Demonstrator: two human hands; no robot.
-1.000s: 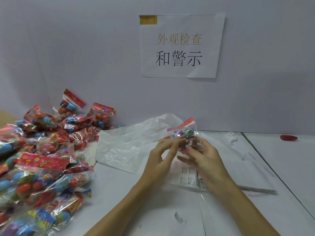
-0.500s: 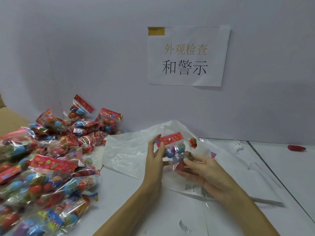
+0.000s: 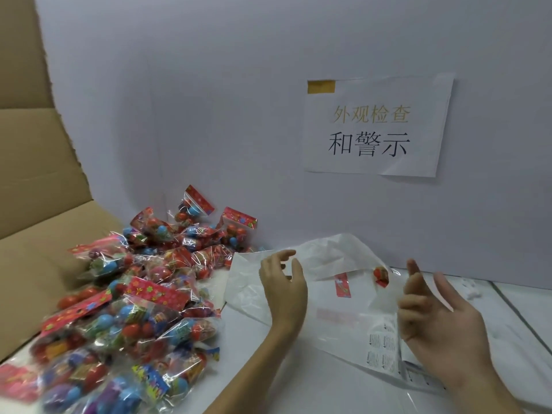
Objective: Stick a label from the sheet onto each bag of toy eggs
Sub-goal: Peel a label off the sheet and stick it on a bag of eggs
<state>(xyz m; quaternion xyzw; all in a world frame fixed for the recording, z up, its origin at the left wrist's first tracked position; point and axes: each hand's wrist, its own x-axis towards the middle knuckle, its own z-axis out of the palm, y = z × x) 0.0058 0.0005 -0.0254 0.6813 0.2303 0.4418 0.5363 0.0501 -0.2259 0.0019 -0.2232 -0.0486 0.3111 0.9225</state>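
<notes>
My left hand (image 3: 283, 282) and right hand (image 3: 439, 321) hover loosely spread and empty, so I risk regrabbing a labelled bag (image 3: 380, 276) instead of the pile (image 3: 125, 309).

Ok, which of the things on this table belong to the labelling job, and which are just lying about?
For the job:
- pile of clear bags of coloured toy eggs
- white sheet of printed labels
- left hand and right hand, both holding nothing

Lying about:
- crumpled white plastic sheet
- paper sign with Chinese characters
- brown cardboard box
</notes>
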